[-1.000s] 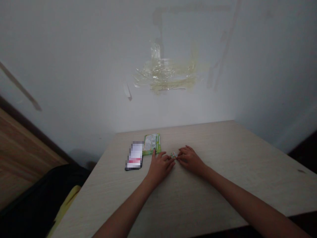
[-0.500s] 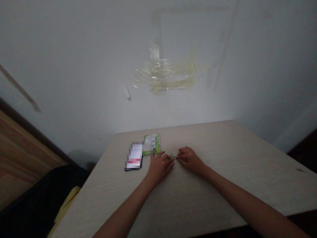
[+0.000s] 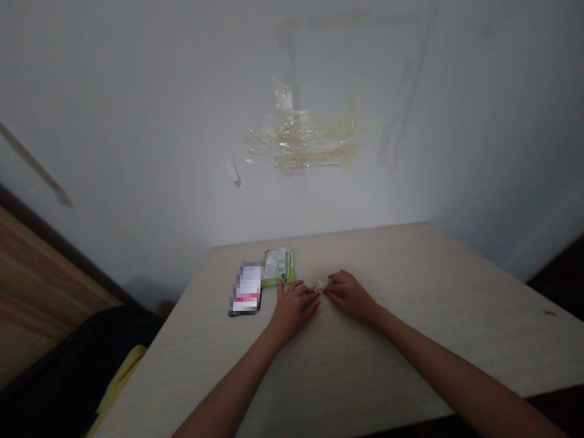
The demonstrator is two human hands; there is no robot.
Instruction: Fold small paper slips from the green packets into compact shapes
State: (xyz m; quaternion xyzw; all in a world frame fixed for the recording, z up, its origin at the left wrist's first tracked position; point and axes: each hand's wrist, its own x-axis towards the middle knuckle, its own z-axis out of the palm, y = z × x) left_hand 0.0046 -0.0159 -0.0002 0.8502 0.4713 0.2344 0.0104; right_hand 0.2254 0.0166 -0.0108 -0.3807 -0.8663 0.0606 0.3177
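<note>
We see the small piece between both hands, at the fingertips. Left hand: outer fingers spread; can't tell if it pinches the piece. Right hand: fingers bunched at the piece's edge, grip unclear. Pack lies just beyond the left hand, phone left of it. We judge handling midway; piece not set down apart, what's left unclear.

Over there, the lone camera sits on the person's head, looking forward and down along the forearms across the nearby counter to the wall, which dominates the view's upper half.
</note>
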